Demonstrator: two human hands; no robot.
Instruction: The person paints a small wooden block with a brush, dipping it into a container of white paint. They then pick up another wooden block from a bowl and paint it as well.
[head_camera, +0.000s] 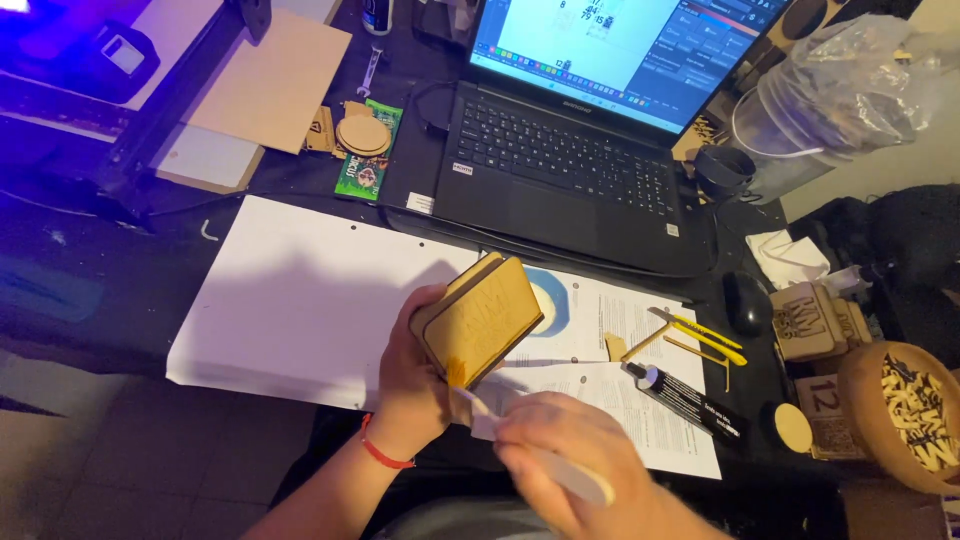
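1. We see the left hand (415, 375), its fingers wrapped around a small wooden box (478, 318), holding it tilted above the white paper (310, 300) on the counter (100, 260).
2. The right hand (575, 465) grips a pale flat stick (480, 405), whose tip touches the box's lower corner.
3. A laptop (570, 150) stands behind.

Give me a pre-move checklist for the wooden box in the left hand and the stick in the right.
1. Left hand grip on wooden box: ok, box held off the paper.
2. Right hand holding pale stick: ok, though blurred.
3. Stick tip at the box's lower corner: cannot tell if touching.
4. Glue tube within reach: ok, lying on the printed sheet.
5. Yellow cutter blade retracted: cannot tell.
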